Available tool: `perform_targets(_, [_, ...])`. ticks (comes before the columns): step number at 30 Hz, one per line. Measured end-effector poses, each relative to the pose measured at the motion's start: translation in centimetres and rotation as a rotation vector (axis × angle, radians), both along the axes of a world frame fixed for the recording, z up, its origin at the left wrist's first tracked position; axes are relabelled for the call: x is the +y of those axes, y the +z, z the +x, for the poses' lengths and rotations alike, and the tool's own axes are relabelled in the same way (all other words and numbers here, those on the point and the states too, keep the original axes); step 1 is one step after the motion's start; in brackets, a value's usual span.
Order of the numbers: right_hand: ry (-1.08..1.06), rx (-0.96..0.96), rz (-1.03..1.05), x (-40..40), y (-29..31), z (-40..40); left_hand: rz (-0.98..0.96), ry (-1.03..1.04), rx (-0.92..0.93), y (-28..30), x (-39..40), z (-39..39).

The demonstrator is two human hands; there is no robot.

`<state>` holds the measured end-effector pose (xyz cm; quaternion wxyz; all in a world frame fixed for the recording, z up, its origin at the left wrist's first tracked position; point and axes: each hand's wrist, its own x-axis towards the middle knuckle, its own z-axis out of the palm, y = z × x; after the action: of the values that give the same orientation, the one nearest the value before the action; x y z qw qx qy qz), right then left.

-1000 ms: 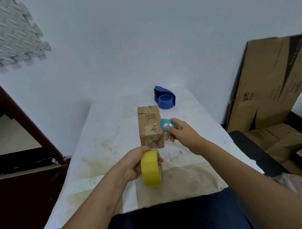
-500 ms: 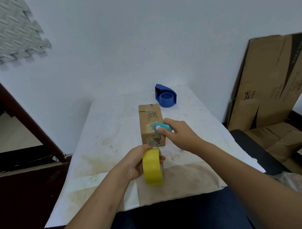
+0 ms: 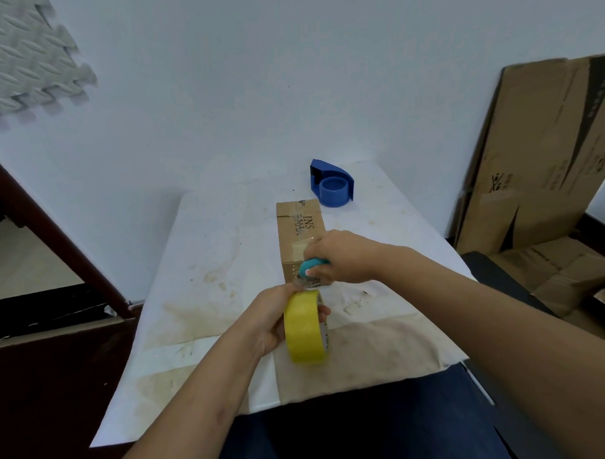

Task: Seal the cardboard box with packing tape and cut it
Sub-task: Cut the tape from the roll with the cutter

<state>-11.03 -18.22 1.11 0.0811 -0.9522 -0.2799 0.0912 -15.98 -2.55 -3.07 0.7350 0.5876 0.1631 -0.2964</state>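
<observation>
A small cardboard box [image 3: 299, 226] stands on the white table [image 3: 206, 253], with clear tape running along its top and down its near face. My left hand [image 3: 270, 319] grips a yellow roll of packing tape [image 3: 304, 327] just in front of the box, held upright. A short stretch of tape leads from the roll up to the box's near face. My right hand [image 3: 343, 257] holds a small teal cutter [image 3: 311, 265] against the box's near top edge, right above the roll.
A blue tape dispenser [image 3: 332, 183] sits behind the box near the wall. Flattened cardboard sheets [image 3: 545, 159] lean against the wall at right. A dark wooden frame [image 3: 47, 238] stands left of the table. The table's near edge lies just before my lap.
My right hand has brought the teal cutter leftward and down, from beside the box onto its near top edge above the roll. The left hand with the roll has hardly moved.
</observation>
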Motion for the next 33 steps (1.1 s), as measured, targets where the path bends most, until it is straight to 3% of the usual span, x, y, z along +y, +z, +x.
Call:
perform_targets(24, [0.030,-0.061,-0.188,1.7,-0.7,0.3,0.046,0.000,-0.019,-0.2,-0.2,0.1])
perform_targets(33, [0.038,-0.034,-0.387,1.8,-0.3,1.7,0.048,0.009,-0.009,0.3,0.0,-0.4])
